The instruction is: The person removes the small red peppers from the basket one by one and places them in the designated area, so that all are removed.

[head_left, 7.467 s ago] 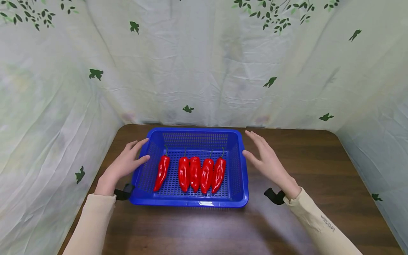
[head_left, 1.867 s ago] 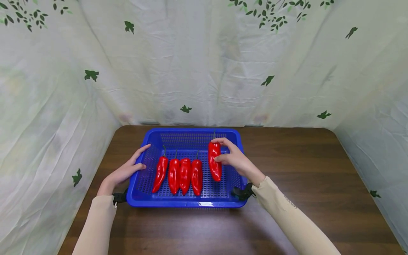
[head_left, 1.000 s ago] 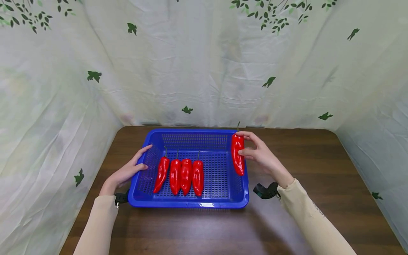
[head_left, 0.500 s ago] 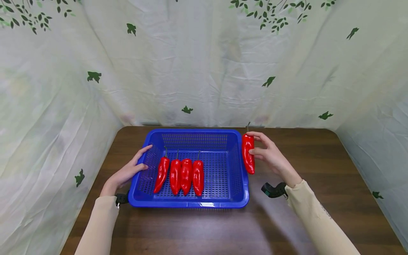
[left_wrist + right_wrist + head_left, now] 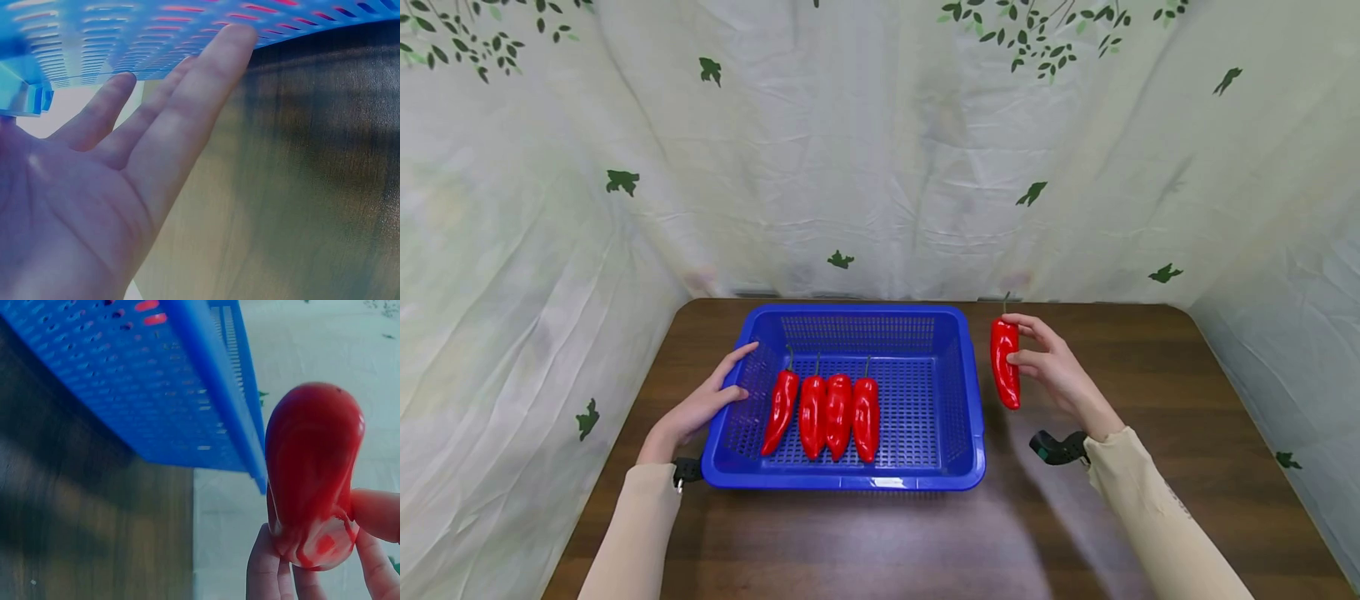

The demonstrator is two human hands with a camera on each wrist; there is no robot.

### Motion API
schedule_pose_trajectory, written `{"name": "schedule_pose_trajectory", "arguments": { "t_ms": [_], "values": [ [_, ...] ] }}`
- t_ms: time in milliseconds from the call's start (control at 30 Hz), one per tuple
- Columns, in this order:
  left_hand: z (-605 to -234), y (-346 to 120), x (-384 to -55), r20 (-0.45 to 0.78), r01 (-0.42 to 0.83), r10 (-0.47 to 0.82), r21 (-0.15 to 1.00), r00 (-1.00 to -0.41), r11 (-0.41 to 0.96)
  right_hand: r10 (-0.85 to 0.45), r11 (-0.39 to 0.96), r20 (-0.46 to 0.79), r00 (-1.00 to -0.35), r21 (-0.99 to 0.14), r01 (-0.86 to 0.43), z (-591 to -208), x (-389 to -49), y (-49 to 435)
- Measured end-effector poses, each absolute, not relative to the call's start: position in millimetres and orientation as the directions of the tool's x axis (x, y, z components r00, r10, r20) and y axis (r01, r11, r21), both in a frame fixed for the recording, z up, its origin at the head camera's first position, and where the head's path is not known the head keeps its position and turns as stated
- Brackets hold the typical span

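"Red pepper [image 5: 1005, 367] in your right hand [image 5: 1060, 371]: where is it sitting?"

"Just outside the blue basket [image 5: 895, 481], beside its right wall, not touching the rim. It seems to be hovering over the table [image 5: 1157, 400]; the views are not showing how high."

"And how is it lying from your hands?"

"It is lying left of your right hand, between that hand and the basket. Your right thumb and fingers are pinching it, so that hand is far nearer. Your left hand [image 5: 700, 402] is resting at the basket's left rim, fingers outstretched; how hard it is pressing, nobody is able to tell."

"Which way is your pepper pointing?"

"Its long axis is running nearly fore and aft, the stem aiming away from you toward the curtain [image 5: 880, 150], the tip facing you and slanting slightly right. Four other peppers [image 5: 838, 417] are lying inside the basket, tips also facing you."
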State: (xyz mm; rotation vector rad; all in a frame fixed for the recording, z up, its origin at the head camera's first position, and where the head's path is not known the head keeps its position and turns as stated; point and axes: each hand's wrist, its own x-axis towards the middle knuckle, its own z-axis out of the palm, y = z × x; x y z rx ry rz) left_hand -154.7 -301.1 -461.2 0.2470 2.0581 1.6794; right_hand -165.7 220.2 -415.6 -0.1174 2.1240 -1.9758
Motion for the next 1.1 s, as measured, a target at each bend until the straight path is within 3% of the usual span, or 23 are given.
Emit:
{"name": "schedule_pose_trajectory", "arguments": {
  "t_ms": [633, 1100],
  "values": [
    [-461.8, -300.3, -154.6, -0.234, -0.146, 0.415, 0.961, -0.879, 0.233, -0.138, 0.085, -0.192, -0.972, -0.98, 0.181, -471.0, -171.7, 243.5],
    [-458.6, -300.2, -154.9, -0.258, -0.169, 0.421, 0.956, -0.87, 0.238, -0.102, 0.16, -0.226, -0.969, -0.965, 0.208, -489.3, -172.0, 246.3]
  ]
}}
